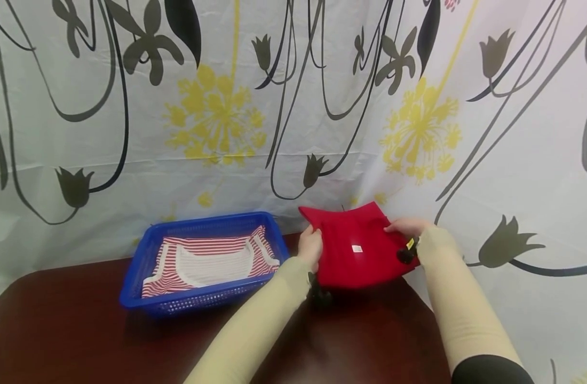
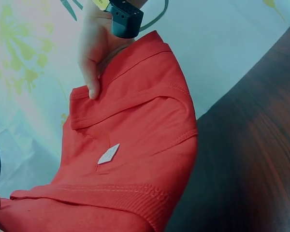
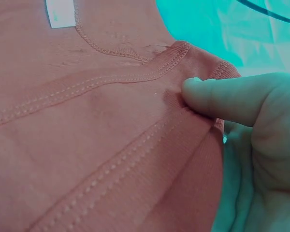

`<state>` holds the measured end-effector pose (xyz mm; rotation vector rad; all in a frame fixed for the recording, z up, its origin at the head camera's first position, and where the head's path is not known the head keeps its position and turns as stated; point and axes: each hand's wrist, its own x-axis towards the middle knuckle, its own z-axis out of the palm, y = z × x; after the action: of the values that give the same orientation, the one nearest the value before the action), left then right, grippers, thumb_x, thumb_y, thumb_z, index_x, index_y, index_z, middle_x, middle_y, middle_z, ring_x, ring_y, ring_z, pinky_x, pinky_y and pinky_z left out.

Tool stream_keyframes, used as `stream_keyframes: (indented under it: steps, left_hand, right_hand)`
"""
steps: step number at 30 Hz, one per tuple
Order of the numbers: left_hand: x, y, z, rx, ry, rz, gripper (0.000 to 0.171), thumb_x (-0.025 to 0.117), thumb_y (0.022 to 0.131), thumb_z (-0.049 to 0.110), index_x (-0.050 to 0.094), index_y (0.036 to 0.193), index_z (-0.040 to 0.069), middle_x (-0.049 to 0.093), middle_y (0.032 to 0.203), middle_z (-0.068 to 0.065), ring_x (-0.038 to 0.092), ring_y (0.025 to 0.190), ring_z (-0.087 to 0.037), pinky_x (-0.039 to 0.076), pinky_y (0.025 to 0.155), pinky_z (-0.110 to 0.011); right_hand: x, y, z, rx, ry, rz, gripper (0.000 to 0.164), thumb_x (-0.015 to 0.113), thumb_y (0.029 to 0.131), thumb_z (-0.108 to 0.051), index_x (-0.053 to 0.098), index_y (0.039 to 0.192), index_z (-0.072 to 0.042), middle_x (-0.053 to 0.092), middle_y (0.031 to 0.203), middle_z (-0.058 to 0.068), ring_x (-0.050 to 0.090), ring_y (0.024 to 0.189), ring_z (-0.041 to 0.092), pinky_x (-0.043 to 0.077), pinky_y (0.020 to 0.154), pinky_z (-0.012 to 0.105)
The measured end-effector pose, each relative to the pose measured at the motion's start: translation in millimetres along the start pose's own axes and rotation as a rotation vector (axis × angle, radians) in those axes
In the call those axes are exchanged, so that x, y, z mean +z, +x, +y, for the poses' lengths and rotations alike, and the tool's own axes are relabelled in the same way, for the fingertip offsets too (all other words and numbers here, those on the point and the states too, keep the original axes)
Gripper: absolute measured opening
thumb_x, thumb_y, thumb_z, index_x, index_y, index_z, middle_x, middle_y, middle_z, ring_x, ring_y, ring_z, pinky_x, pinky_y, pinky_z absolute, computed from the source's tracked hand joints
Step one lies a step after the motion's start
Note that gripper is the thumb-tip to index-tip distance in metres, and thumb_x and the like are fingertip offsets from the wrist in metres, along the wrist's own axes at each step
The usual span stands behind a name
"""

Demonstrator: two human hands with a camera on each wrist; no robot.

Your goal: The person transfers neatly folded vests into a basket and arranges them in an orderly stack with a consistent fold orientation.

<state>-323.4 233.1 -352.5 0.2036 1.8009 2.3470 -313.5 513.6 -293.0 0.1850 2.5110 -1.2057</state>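
Observation:
Both hands hold up a folded red tank top (image 1: 343, 261) above the table's right part. My left hand (image 1: 310, 246) pinches its left edge, the thumb on the near face. At the right edge my right hand (image 1: 406, 226) grips the cloth, and its thumb (image 3: 217, 99) presses beside a double-stitched seam in the right wrist view. A small white label (image 2: 108, 153) shows on the fabric. Left of the hands, a blue plastic basket (image 1: 197, 292) contains a red-and-white striped tank top (image 1: 207, 246) with white trim, lying flat.
The dark brown wooden table (image 1: 58, 320) carries the basket. A white curtain (image 1: 322, 122) with grey and yellow flower prints hangs right behind the table and along its right side. Each wrist wears a small black camera (image 1: 407, 255).

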Motion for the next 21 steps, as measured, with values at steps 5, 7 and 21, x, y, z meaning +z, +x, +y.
stream_keyframes:
  steps: [5, 7, 21]
  left_hand:
    - [-0.2, -0.1, 8.6, 0.017, 0.019, 0.004, 0.041, 0.040, 0.102, 0.013, 0.049, 0.141, 0.006, 0.055, 0.131, -0.015, 0.053, 0.116, -0.029, 0.044, 0.096, -0.039]
    - [-0.5, -1.3, 10.7, 0.018, 0.024, -0.008, 0.039, 0.039, 0.102, 0.013, 0.053, 0.137, 0.006, 0.059, 0.123, -0.016, 0.057, 0.105, -0.027, 0.046, 0.088, -0.036]
    - [-13.8, 2.7, 16.4, 0.030, 0.024, 0.006, 0.045, 0.040, 0.101, 0.011, 0.044, 0.145, 0.007, 0.051, 0.137, -0.015, 0.050, 0.121, -0.028, 0.041, 0.101, -0.041]
  right_hand:
    - [-3, -5, -5, -0.012, -0.020, 0.014, 0.039, 0.045, 0.101, -0.022, 0.045, 0.125, 0.009, 0.063, 0.100, 0.006, 0.061, 0.089, 0.018, 0.048, 0.087, 0.035]
    - [-4, -7, -5, -0.006, -0.022, 0.025, 0.037, 0.046, 0.101, -0.021, 0.046, 0.123, 0.009, 0.063, 0.098, 0.006, 0.061, 0.088, 0.018, 0.048, 0.086, 0.034]
    - [-5, 2, -17, -0.083, -0.053, -0.039, 0.043, 0.042, 0.102, -0.016, 0.039, 0.132, 0.015, 0.061, 0.102, 0.006, 0.059, 0.090, 0.016, 0.050, 0.085, 0.036]
